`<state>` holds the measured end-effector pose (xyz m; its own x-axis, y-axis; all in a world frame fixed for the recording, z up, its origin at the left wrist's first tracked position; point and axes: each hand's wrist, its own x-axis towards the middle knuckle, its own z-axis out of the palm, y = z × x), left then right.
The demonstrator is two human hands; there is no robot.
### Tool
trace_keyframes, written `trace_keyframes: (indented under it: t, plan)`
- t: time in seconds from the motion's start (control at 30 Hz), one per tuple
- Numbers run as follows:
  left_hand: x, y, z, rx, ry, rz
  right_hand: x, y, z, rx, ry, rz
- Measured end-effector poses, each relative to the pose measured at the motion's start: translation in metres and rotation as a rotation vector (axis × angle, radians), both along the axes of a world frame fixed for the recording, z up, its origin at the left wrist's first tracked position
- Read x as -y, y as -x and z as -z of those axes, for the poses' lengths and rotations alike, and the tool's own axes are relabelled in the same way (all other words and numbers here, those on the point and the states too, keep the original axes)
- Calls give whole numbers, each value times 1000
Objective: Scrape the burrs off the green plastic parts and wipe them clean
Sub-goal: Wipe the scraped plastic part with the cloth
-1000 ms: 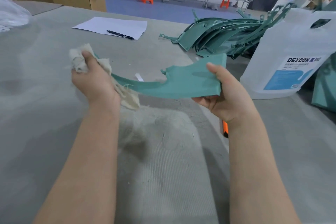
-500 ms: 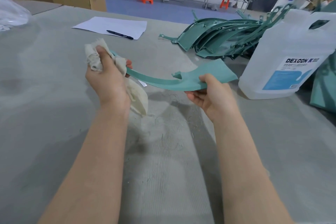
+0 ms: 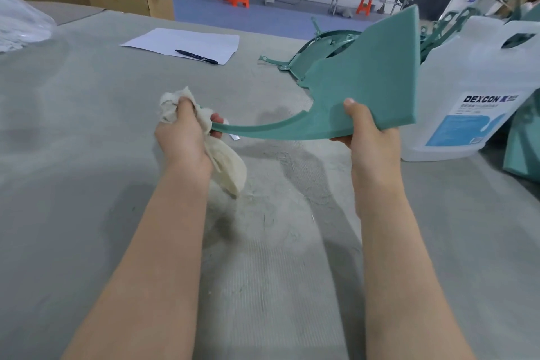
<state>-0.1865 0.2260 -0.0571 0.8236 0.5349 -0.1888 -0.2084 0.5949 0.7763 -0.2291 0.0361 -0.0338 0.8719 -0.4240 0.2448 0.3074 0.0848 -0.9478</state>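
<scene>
Presently: green plastic part (image 3: 365,88), held above the grey table (image 3: 73,126), wide end gripped by right hand (image 3: 368,131), thumb on top. Left hand (image 3: 184,131) clenches a white rag (image 3: 225,164) around its narrow tip. Stacked green parts (image 3: 318,50) beside a white jug (image 3: 473,90).

One head-worn camera looks forward and down along both forearms, close over the table (image 3: 73,126), with the workshop floor far behind.
</scene>
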Motion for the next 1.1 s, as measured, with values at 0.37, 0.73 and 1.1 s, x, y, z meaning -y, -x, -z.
trace_keyframes:
  t: [0.37,0.73,1.1]
  plan:
    - [-7,-2,4,181,331,345,14,-6,0,29,-38,121]
    - [-7,-2,-2,-81,-226,-122,9,0,-6,56,31,104]
    - [8,4,-5,159,-476,257,8,2,-10,174,-163,291]
